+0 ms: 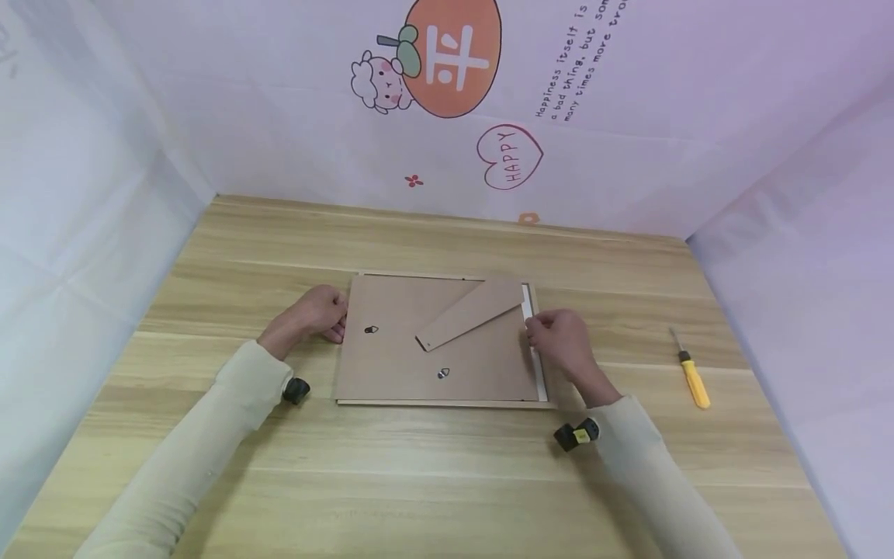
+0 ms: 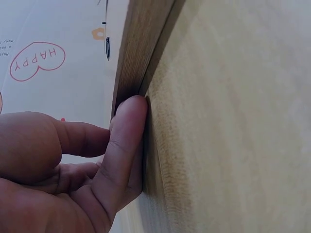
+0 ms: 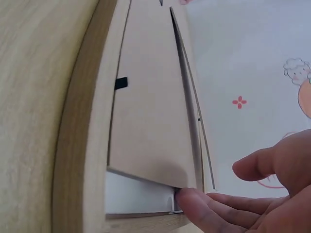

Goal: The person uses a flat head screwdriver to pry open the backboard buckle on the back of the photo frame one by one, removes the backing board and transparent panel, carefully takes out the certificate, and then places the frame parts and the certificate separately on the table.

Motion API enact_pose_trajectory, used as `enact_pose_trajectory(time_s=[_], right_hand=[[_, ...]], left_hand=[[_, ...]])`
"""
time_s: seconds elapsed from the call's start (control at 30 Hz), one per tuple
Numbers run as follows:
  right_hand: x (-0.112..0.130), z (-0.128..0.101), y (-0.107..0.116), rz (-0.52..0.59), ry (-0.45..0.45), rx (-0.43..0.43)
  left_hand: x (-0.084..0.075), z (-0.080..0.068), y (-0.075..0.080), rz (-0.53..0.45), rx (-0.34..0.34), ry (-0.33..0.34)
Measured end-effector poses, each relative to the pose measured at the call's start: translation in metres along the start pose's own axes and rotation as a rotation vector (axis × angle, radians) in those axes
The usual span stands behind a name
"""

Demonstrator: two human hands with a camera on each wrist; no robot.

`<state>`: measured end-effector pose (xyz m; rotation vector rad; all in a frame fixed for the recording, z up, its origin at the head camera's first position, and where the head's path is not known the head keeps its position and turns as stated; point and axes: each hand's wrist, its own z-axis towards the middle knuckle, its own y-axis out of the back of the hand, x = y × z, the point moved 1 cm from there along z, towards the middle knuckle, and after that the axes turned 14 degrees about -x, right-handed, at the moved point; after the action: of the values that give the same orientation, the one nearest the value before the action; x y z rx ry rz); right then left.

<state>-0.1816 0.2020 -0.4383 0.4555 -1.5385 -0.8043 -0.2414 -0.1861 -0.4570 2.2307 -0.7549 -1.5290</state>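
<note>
A wooden picture frame (image 1: 447, 403) lies back side up on the table. Its brown backing board (image 1: 391, 365) sits shifted left, and a white strip (image 1: 541, 382) shows at the right end. The support leg (image 1: 475, 314) slants across the board, its upper end lifted. At the frame's left side, my left hand (image 1: 323, 312) grips the edge with finger and thumb; a fingertip lies against the wood (image 2: 138, 53). My right hand (image 1: 562, 338) is at the right end. Its fingertip touches the backing board's edge in the right wrist view, with the thumb (image 3: 255, 165) held apart.
A screwdriver (image 1: 691, 379) with a yellow handle lies on the wooden table (image 1: 419, 481) to the right. Two metal hangers, one a small hook (image 1: 443, 373), sit on the board. A printed white cloth (image 1: 279, 116) hangs behind, with more cloth at both sides.
</note>
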Motion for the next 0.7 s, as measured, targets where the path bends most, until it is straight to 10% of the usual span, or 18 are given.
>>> enact_pose_trajectory(time_s=[0.7], right_hand=[[-0.0085,0.0098,0.0024,0.186,-0.203,0.136]], left_hand=[[-0.0013,-0.002,0.0004,0.028,0.001,-0.016]])
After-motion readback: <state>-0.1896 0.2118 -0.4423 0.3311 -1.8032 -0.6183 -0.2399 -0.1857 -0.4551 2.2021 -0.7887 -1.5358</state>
